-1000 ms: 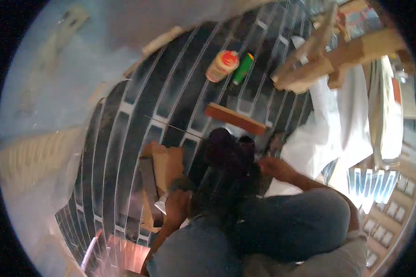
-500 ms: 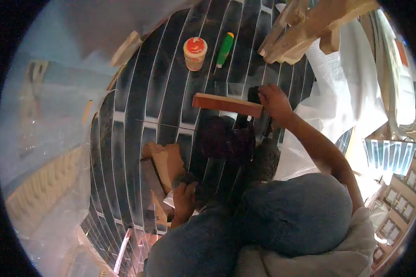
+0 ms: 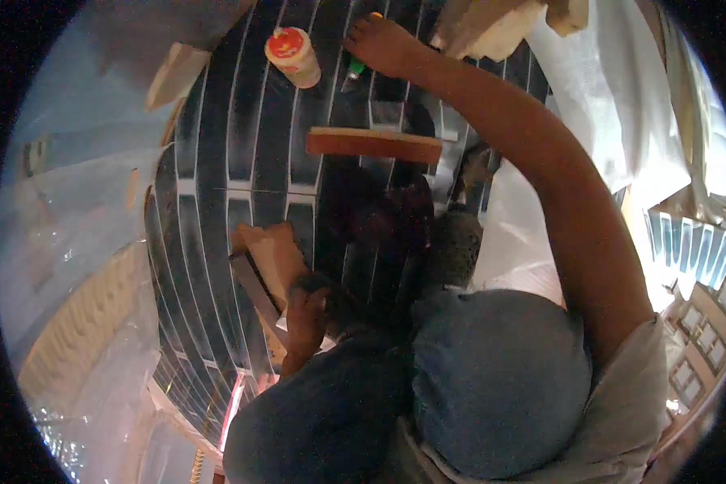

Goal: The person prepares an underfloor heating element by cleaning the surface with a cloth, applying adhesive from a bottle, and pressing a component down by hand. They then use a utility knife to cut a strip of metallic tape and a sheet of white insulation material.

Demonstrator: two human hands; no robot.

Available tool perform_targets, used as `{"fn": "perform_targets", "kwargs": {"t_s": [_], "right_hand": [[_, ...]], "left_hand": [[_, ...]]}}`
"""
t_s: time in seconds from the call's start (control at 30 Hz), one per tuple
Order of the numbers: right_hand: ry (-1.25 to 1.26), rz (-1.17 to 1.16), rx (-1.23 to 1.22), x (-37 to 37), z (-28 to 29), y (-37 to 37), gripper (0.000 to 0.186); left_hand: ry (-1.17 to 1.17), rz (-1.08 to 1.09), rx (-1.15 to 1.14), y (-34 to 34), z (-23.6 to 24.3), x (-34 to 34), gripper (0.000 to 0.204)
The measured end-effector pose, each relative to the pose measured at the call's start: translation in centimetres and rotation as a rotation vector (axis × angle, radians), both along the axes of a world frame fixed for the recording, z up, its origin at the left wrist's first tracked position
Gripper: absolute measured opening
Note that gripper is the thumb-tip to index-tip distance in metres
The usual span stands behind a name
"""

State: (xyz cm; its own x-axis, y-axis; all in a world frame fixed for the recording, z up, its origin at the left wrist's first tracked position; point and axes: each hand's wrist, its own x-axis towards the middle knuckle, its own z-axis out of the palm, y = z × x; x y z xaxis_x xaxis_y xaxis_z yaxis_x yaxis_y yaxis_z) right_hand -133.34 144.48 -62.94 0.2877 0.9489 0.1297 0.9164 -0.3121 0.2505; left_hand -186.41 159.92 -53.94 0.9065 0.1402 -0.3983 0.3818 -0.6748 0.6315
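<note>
My right hand [image 3: 383, 47] is stretched far forward, its fingers curled over a green-handled cutter knife [image 3: 356, 69]; a silvery tip points back toward me, and the hand covers most of the handle. Left of it stands a pale tub with a red top [image 3: 292, 58]. Between that tub and my knees, a reddish-brown wooden strip [image 3: 375, 147] lies crosswise on the dark striped surface. My left hand [image 3: 305, 319] is low beside my left knee, fingers bent against a dark shoe-like shape; what they grip, if anything, is hidden. Just beyond it lies a torn brown sheet [image 3: 276, 256].
A dark strip of wood [image 3: 255, 284] lies along the brown sheet. White sheeting [image 3: 516, 234] spreads on the right, below rough timber pieces [image 3: 492, 28]. Clear plastic [image 3: 81, 226] hangs along the left side, with a wood block [image 3: 177, 77] at its edge.
My right hand has left the dark block by the wooden strip's right end and reached forward and left onto the green knife. My left hand stays low; the view has shifted.
</note>
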Motion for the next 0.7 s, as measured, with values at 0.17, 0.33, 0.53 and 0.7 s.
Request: {"fn": "perform_targets", "kwargs": {"t_s": [0.17,0.33,0.53,0.7], "right_hand": [[0.41,-0.344,0.002,-5.9,6.0,-4.8,0.045],[0.752,-0.832,0.051,-15.1,7.1,-18.5,0.047],[0.771,-0.7,0.084,-21.9,8.0,-24.9,0.049],[0.657,-0.633,-0.041,-21.5,4.9,-27.1,0.052]], "left_hand": [[-0.033,-0.017,0.025,-0.5,-0.7,-1.2,0.042],[-0.076,0.073,-0.017,-0.9,0.2,-1.0,0.039],[-0.183,0.01,-0.092,0.6,-2.0,-2.1,0.032],[-0.203,-0.01,-0.025,1.0,-2.7,-2.4,0.029]]}}
